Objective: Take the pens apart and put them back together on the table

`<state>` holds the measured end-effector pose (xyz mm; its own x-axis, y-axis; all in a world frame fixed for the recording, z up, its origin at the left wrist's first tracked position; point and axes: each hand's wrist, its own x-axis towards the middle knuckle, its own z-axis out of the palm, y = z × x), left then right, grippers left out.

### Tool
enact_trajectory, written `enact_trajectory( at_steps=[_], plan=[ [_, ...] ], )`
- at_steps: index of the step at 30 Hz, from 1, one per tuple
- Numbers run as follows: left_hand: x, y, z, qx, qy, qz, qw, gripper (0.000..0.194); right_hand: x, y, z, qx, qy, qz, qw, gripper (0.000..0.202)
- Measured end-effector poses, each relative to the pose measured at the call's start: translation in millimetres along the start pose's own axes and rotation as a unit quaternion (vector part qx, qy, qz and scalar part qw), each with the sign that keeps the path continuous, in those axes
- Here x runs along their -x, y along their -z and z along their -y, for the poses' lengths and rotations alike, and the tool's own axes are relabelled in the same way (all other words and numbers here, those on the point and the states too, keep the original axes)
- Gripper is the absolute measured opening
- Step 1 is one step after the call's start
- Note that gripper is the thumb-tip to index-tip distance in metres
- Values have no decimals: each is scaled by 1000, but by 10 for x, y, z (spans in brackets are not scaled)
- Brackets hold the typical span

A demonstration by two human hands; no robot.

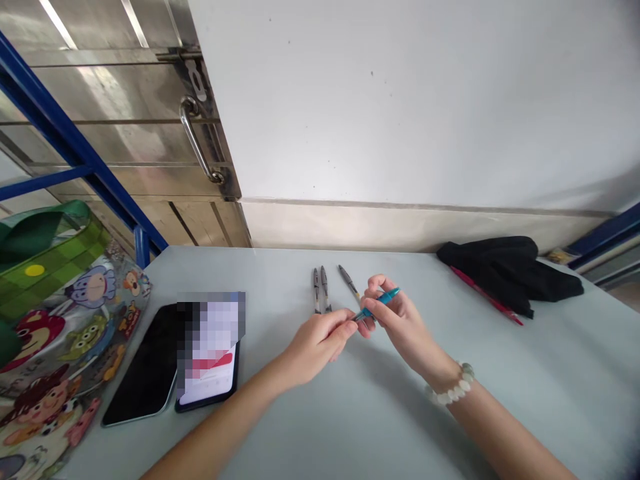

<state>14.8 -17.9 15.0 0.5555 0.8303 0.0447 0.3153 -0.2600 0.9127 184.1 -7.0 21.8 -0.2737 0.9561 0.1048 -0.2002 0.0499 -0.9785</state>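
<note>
A blue pen [383,299] is held between my two hands above the tabletop. My right hand [395,317] grips its blue barrel with thumb and fingers, and a bracelet circles that wrist. The fingers of my left hand [323,333] are pinched on the lower end, hiding the tip. Just beyond my hands lie a grey pen [316,287] and a second grey pen [325,283], side by side, their near ends close to my left hand. A third grey pen [349,279] lies slanted, its near end partly behind my right fingers.
On the left of the grey table [280,433] lie a dark-screened phone [143,373] and a lit phone [213,380], partly blurred. A cartoon-print bag [75,333] stands at the left edge. Back right, a red pen [487,297] lies against black cloth [500,267]. A wall [400,133] rises behind.
</note>
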Motion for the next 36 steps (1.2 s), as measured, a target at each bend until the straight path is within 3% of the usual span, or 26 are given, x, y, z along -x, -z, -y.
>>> enact_trajectory(
  at_steps=[3, 10, 14, 20, 24, 29, 36],
  plan=[
    [6, 14, -34, 39, 8, 7, 999, 41, -5, 47, 32, 18, 27, 11, 999, 22],
    [-14, 62, -17, -229, 25, -69, 971, 26, -74, 135, 19, 149, -9, -59, 987, 23],
    [-27, 75, 32, -283, 22, -89, 955, 19, -90, 196, 68, 213, 31, -14, 976, 24],
    [-38, 75, 107, -364, 1, -95, 926, 21, -88, 240, 64, 310, -5, 24, 950, 24],
    [-51, 79, 157, -377, 12, -107, 920, 15, -81, 232, 45, 347, 105, -9, 932, 17],
    [-54, 81, 162, -383, 4, -101, 918, 17, -71, 217, 65, 392, 42, 23, 919, 16],
    [-45, 78, 96, -308, 20, -88, 947, 22, -71, 218, 67, 323, 117, 20, 939, 14]
  ],
)
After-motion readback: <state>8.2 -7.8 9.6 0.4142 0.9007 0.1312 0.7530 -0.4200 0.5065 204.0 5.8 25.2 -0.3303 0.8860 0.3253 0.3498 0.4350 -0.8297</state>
